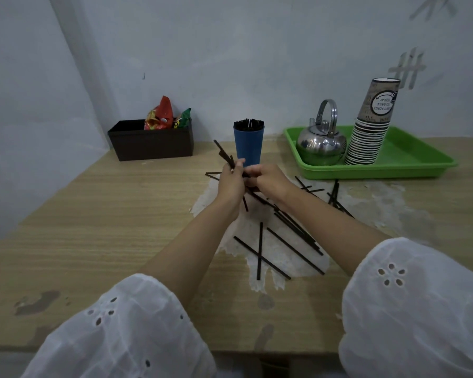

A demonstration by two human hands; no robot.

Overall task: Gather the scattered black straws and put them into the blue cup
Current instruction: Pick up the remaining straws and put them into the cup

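Observation:
The blue cup [248, 145] stands upright at the back of the wooden table, with several black straws sticking out of its top. Just in front of it my left hand [230, 181] grips a small bundle of black straws [223, 155] that slants up to the left. My right hand [268, 180] is close beside it, fingers curled onto straws between the two hands. Several loose black straws [281, 241] lie scattered on the table under and beside my right forearm, with more [335, 195] to the right.
A green tray [410, 162] at the back right carries a metal kettle [321, 140] and a tall stack of paper cups [372, 126]. A dark box [150, 143] with snack packets sits back left against the wall. The tabletop has a worn pale patch under the straws.

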